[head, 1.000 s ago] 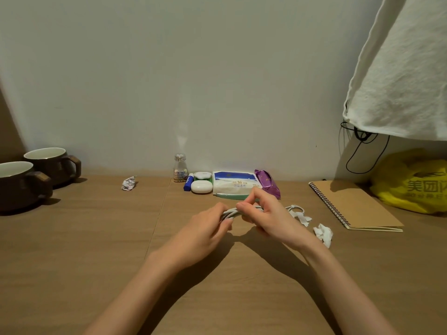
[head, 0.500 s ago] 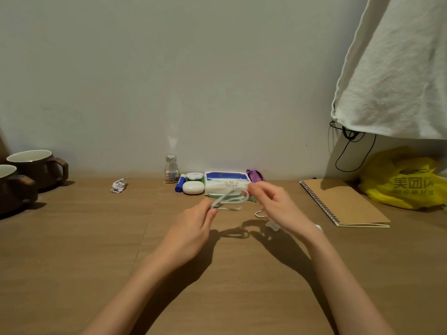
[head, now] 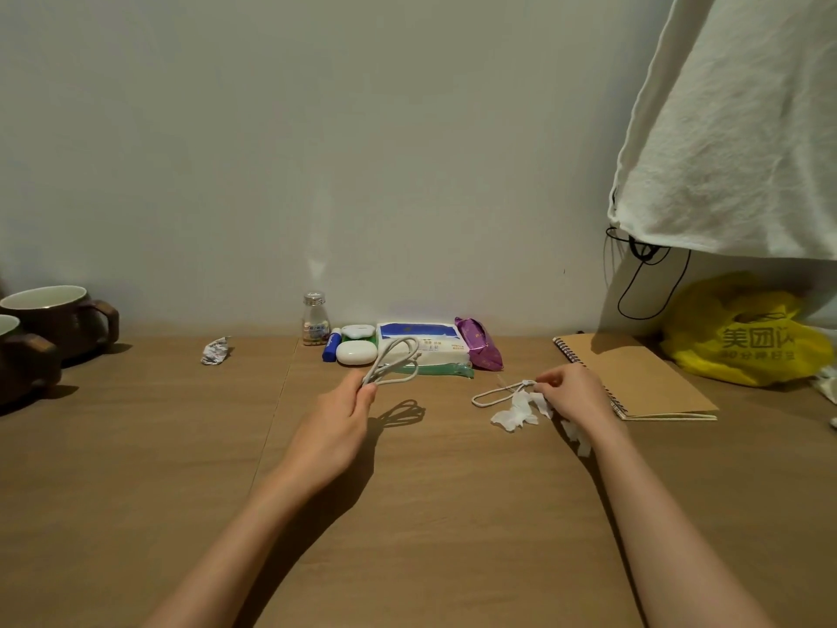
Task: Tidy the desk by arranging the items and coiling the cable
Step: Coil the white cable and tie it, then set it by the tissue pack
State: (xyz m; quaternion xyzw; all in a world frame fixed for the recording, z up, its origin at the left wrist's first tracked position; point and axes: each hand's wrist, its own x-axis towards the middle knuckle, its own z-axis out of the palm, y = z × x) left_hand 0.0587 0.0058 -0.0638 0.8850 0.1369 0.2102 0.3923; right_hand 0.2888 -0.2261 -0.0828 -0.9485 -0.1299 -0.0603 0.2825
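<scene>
My left hand (head: pixel 337 426) pinches a coiled white cable (head: pixel 396 362) and holds it up above the wooden desk (head: pixel 136 469). My right hand (head: pixel 573 394) is lower and to the right, with its fingertips pinching a second looped white cable (head: pixel 496 394) that lies on the desk. Scraps of white tissue (head: pixel 516 412) lie beside and partly under that hand. Against the wall stand a small bottle (head: pixel 315 319), a blue tube (head: pixel 332 346), a white case (head: pixel 356 352), a tissue pack (head: pixel 425 346) and a purple packet (head: pixel 480 344).
Two brown mugs (head: pixel 54 319) stand at the far left. A crumpled wrapper (head: pixel 215 351) lies left of the bottle. A kraft spiral notebook (head: pixel 634 373) and a yellow plastic bag (head: pixel 743 337) are on the right. A white cloth (head: pixel 733 129) hangs above them.
My hands have moved apart. The left keeps the coiled cable raised; the right has let go of it and dropped to the other cable on the desk at the right.
</scene>
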